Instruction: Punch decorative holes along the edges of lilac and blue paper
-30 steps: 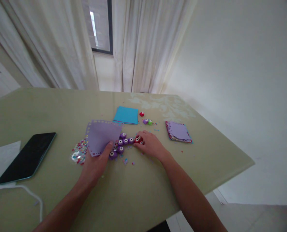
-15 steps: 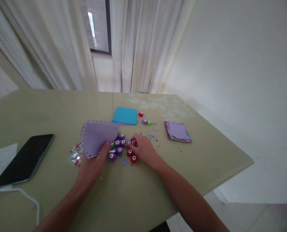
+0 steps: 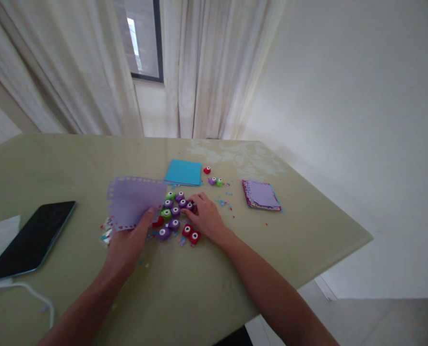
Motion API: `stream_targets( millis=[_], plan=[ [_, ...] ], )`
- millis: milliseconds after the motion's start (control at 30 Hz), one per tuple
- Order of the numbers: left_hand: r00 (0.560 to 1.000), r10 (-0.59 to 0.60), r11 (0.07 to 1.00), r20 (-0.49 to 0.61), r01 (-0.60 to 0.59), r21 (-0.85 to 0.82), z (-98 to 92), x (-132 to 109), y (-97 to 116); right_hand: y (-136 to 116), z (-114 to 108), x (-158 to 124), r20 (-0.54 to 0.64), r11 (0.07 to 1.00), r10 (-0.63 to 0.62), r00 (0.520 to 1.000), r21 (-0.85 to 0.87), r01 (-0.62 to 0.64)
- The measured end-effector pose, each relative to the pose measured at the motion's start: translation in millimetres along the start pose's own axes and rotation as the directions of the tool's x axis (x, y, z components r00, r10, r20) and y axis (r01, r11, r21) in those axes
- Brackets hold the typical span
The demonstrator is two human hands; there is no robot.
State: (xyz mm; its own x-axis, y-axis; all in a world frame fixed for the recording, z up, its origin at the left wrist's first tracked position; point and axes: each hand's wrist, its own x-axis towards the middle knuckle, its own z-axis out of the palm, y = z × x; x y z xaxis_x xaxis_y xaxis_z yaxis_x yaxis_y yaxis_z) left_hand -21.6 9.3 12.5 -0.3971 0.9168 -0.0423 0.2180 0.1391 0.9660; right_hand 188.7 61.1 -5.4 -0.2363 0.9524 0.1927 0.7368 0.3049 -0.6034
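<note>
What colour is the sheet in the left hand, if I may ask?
The sheet is light purple, showing best in the head view.

Light dim, diffuse; source unclear to me. Narrow bright streak in the window [image 3: 143, 41]. Wall [image 3: 343, 120] falls off to grey, darkest at the top-right corner. Faint soft shading on the table [image 3: 185, 293] beneath my right forearm [image 3: 267, 293]. Wide-angle stretch toward edges. Confetti [image 3: 106, 236] slightly blurred, fine detail lost.

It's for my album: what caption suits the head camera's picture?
Left hand holds hole-edged purple paper; right hand touches a purple big-eyed piece near two red ones.
</note>
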Motion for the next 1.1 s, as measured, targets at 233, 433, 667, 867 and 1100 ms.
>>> stream_targets(
  millis=[233, 433, 667, 867, 1100],
  plan=[
    [1.0, 0.006, 0.999, -0.001, -0.006, 0.032, 2.4, -9.5, 5.8, 44.7, -33.8, 20.6, -0.283, 0.997, 0.013, 0.959, -0.067, -0.033],
    [1.0, 0.015, 1.0, -0.024, -0.015, 0.001, 1.6, -11.7, 8.3, 68.6, -51.6, 26.1, -0.163, 0.92, 0.135, 0.977, -0.346, -0.185],
    [0.996, 0.088, 0.992, -0.019, -0.089, -0.091, 4.9, -16.4, 16.2, 59.0, -62.7, 15.8, -0.164, 0.911, 0.23, 0.959, -0.31, -0.272],
    [0.988, 0.154, 0.987, 0.01, -0.154, -0.04, 5.9, -17.1, 12.1, 30.7, -58.9, 0.0, -0.127, 0.907, 0.199, 0.972, 0.398, -0.133],
    [0.977, 0.191, 0.981, 0.09, -0.193, 0.006, 6.6, -23.4, 10.6, -21.8, -30.3, -17.4, 0.124, 0.584, 0.112, 0.986, 0.795, -0.166]
  ],
)
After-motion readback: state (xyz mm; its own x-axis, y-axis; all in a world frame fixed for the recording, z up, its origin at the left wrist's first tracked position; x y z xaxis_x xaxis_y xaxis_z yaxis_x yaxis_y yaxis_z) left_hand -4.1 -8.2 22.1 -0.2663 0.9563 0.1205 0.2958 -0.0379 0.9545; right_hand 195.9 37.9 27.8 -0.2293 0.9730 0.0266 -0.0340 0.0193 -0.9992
